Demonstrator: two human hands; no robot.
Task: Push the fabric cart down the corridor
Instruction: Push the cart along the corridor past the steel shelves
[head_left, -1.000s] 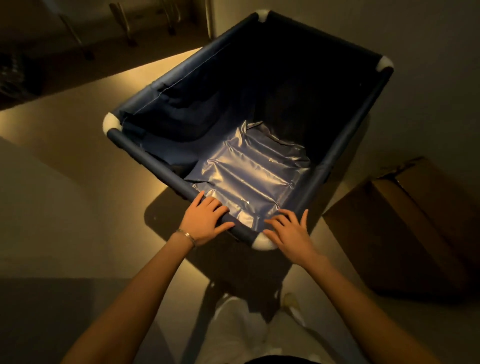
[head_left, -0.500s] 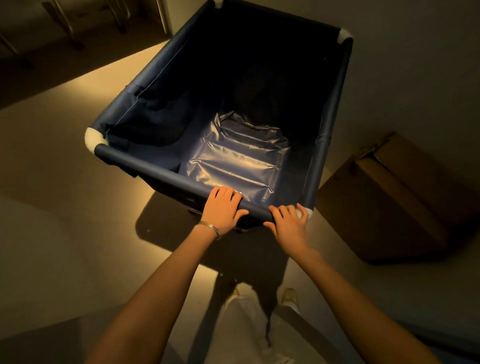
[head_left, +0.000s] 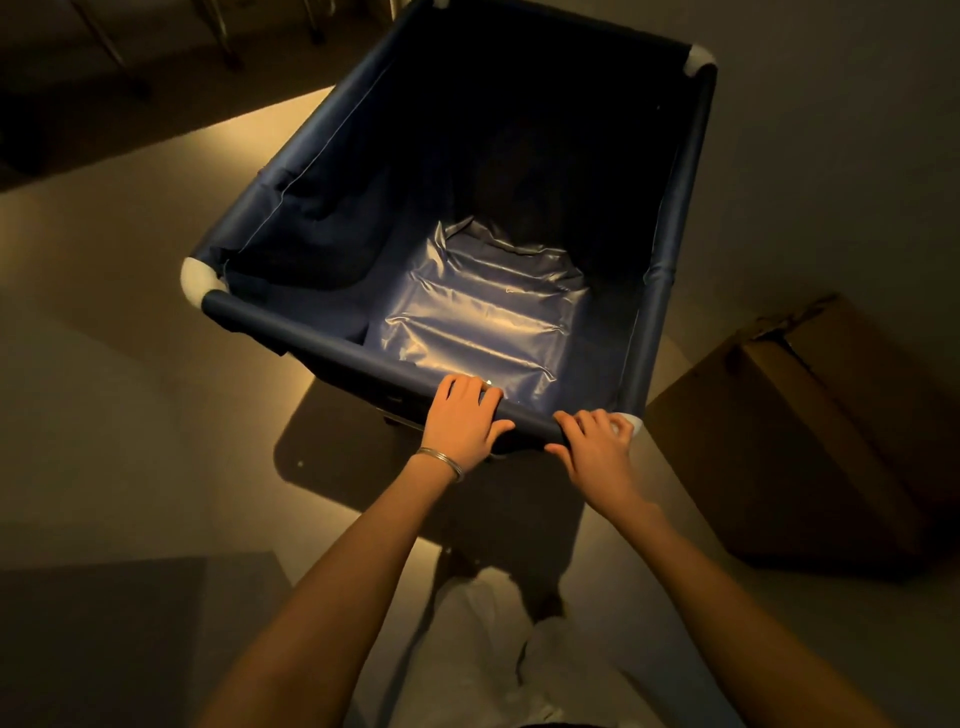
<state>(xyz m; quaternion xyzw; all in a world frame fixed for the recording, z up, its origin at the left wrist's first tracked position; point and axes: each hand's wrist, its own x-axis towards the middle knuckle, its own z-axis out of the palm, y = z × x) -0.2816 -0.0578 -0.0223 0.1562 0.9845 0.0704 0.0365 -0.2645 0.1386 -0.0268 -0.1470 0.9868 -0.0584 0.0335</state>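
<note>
Two hands grip the fabric cart (head_left: 332, 348) on a dim, pale floor (head_left: 104, 415).

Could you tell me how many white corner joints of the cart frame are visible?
3: the near-left corner joint, the far-right corner joint, and the near-right corner joint, partly covered by the right hand. The far-left one is cut off at the top edge.

Floor (head_left: 130, 415) carries blue fabric cart (head_left: 332, 358) w/ cardboard box (head_left: 810, 426) just beside

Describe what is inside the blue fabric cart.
Only a crinkled shiny plastic sheet shows on the floor of the cart. The far end lies in deep shadow, so anything there cannot be seen.
</note>
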